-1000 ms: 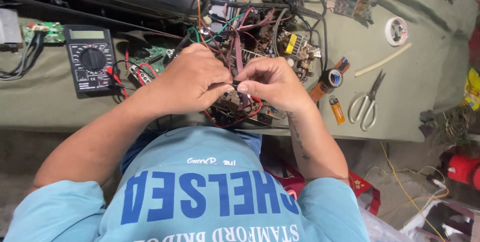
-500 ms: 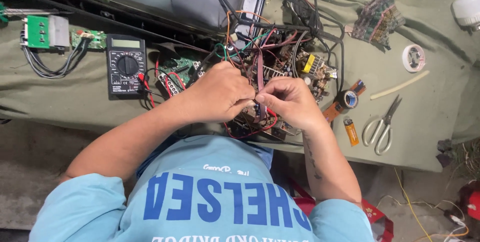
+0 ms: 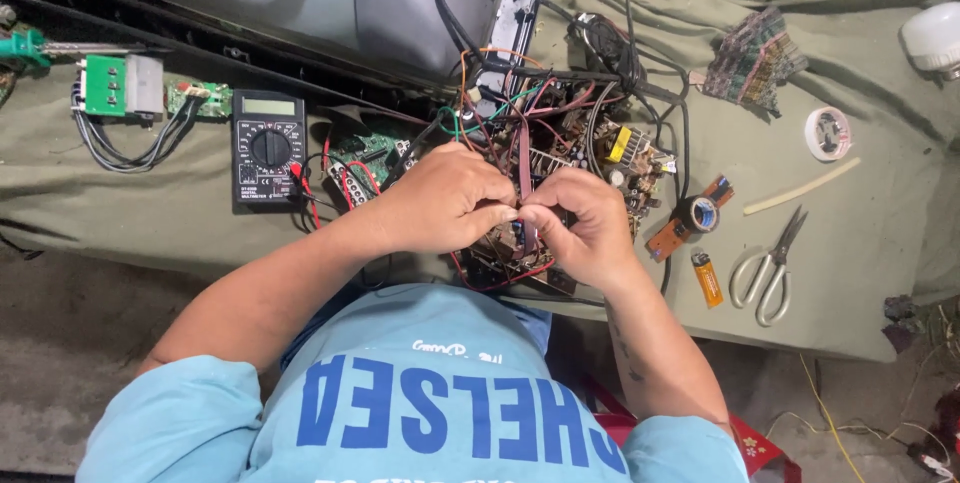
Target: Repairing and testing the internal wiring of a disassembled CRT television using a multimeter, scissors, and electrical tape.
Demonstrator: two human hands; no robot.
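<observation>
A black multimeter [image 3: 267,147] with a small grey-green rectangular screen [image 3: 268,106] lay left of the left hand [image 3: 440,205], well apart.

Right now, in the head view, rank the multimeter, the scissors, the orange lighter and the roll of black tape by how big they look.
1. Multimeter, clearly largest.
2. Scissors, long but thin.
3 and 4. Orange lighter and roll of black tape: too alike to rank.
All lie on the same green cloth, so nearness hardly matters.

Single head camera, looking steeply down, near hands, over cloth-covered workbench [image 3: 150,213].
</observation>
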